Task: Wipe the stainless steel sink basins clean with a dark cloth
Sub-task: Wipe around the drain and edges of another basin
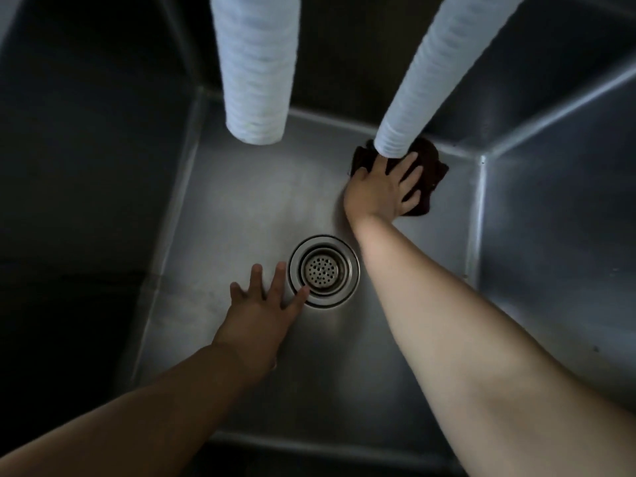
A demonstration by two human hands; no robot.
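Forearms reach into the sink basin [241, 215]: left hand [265, 304] splayed flat beside the drain strainer [322, 270], likely bracing; right hand [385, 191] spread, pressing dark cloth [430, 173] into upper-right corner.

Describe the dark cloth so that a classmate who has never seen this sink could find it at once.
Start at the round drain in the floor of the steel basin, then look toward the far right corner. There the right hand presses flat on the dark cloth, crumpled under the tip of the right-hand white hose. It is the only dark, soft thing there.

Dark, perhaps maroon cloth [426, 173], grey steel sink [241, 187], white ribbed hoses [256, 67]
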